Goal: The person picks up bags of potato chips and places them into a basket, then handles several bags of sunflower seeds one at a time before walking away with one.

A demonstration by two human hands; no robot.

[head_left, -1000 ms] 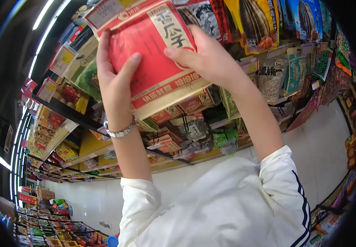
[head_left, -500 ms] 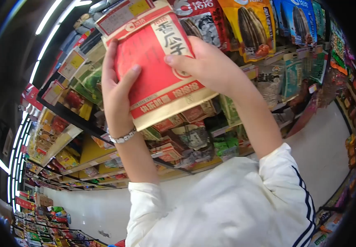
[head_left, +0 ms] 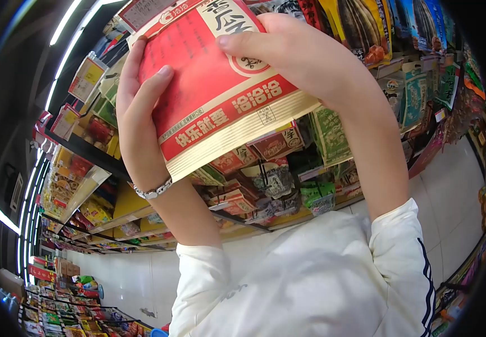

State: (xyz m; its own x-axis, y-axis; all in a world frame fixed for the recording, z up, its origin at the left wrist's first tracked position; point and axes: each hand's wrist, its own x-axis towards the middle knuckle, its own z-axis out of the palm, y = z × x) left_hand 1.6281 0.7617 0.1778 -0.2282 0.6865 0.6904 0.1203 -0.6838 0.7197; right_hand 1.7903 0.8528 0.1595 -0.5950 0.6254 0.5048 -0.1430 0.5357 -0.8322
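A red and cream paper packet (head_left: 198, 78) with printed characters is held up in front of me by both hands. My left hand (head_left: 142, 112), with a bracelet at the wrist, is closed on the packet's left side, its thumb lying on the red front. On the upper right edge, my right hand (head_left: 293, 50) grips the packet with its thumb across the front near the round printed mark. The fingers behind the packet are hidden. The packet's top reaches the upper edge of the view.
Snack shelves stand behind the packet, with a yellow bag (head_left: 366, 28), blue bags (head_left: 420, 25) and green packets (head_left: 331, 135) hanging at the right. Price cards (head_left: 87, 77) stick out at the left. Pale floor tiles (head_left: 442, 208) show at the lower right.
The packet and both hands look larger and nearer. The packet's lower edge now shows more fully, while its top has moved up towards the frame edge. Both hands still hold it.
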